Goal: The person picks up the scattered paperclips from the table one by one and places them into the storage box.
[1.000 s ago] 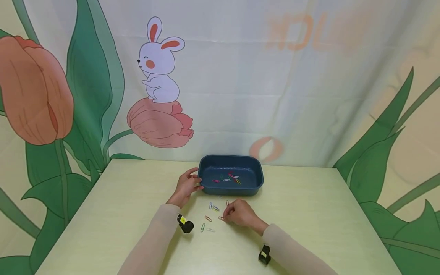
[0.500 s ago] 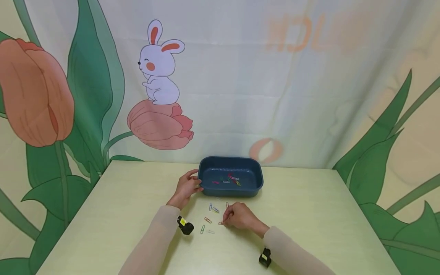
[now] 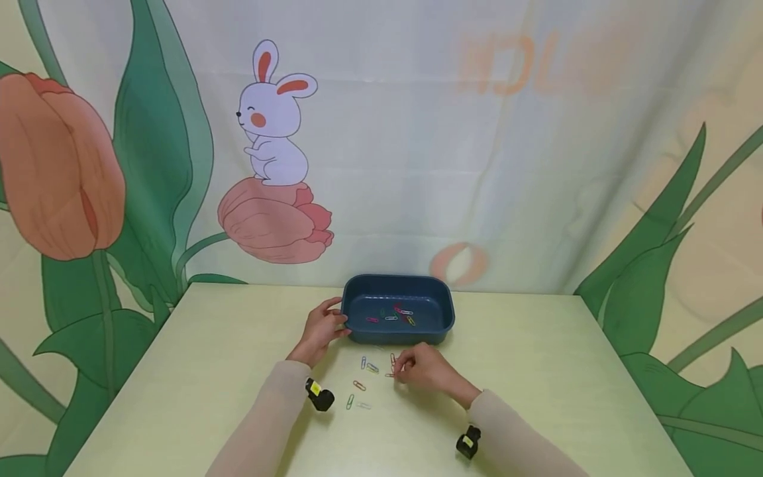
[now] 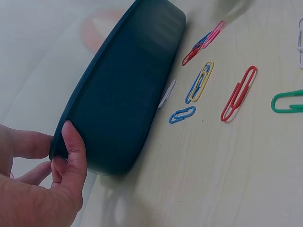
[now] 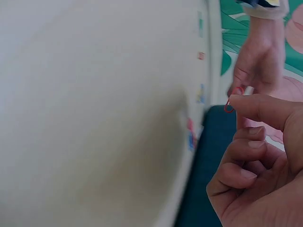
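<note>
My left hand (image 3: 320,331) grips the left end of a dark blue plastic tray (image 3: 398,337); in the left wrist view the thumb presses its outer wall and fingers curl over the rim. Between thumb and forefinger, my right hand (image 3: 426,366) pinches a red paper clip (image 5: 229,111), its other fingers curled. On the table before the tray lie a blue paper clip (image 4: 182,114), an overlapping yellow and blue pair (image 4: 202,82), a red one (image 4: 239,92), a green one (image 4: 286,109) and a pink, red and blue cluster (image 4: 215,35).
Inside the tray are several paper clips, among them a pink one (image 3: 372,320), a white one (image 3: 391,318) and a yellow one (image 3: 411,320). A printed curtain (image 3: 381,165) hangs behind the pale table (image 3: 524,371). Each wrist wears a small black camera.
My right hand first slid slightly toward me with the red paper clip, then shifted away and a little right, still pinching it. The left hand keeps its hold on the tray.
</note>
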The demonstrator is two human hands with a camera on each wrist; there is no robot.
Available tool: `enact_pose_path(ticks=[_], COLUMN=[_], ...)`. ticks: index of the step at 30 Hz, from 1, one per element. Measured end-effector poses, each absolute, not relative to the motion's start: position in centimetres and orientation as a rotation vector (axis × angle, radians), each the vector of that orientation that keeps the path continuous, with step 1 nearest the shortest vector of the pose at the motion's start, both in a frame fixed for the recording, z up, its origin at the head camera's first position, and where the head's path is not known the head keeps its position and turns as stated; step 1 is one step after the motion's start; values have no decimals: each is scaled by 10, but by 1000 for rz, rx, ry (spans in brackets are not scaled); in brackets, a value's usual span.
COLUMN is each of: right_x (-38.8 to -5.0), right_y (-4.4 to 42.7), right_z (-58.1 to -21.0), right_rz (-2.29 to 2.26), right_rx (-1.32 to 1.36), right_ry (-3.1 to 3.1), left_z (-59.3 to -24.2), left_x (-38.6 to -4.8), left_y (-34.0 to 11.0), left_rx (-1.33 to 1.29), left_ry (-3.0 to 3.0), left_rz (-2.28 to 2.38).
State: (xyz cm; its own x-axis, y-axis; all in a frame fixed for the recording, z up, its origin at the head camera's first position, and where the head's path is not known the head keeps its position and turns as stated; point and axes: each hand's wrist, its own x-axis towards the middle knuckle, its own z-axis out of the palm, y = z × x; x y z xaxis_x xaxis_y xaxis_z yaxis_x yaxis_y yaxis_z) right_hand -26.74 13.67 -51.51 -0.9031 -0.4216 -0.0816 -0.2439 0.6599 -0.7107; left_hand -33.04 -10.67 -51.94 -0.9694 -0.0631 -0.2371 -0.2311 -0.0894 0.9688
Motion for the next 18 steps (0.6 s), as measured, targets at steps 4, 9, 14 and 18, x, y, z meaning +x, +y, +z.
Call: enact_pose_path(ticks=[4, 9, 14, 18], right_x=[-272, -281, -288, -295], right_y=[144, 153, 158, 162], right_z=[-499, -479, -460, -451], right_rz=[-1134, -1200, -1236, -1287], right_rx=[-544, -524, -456, -405], right_ry=[2634, 2631, 2667, 2667], left_z=[-519, -517, -518, -520], left_x=[-331, -332, -335, -334], left_y=[-107, -107, -107, -107], left_rx=[-330, -331, -324, -339], left_ry=[2034, 2032, 2035, 2038], left_rz=[2221, 2225, 2225, 2214])
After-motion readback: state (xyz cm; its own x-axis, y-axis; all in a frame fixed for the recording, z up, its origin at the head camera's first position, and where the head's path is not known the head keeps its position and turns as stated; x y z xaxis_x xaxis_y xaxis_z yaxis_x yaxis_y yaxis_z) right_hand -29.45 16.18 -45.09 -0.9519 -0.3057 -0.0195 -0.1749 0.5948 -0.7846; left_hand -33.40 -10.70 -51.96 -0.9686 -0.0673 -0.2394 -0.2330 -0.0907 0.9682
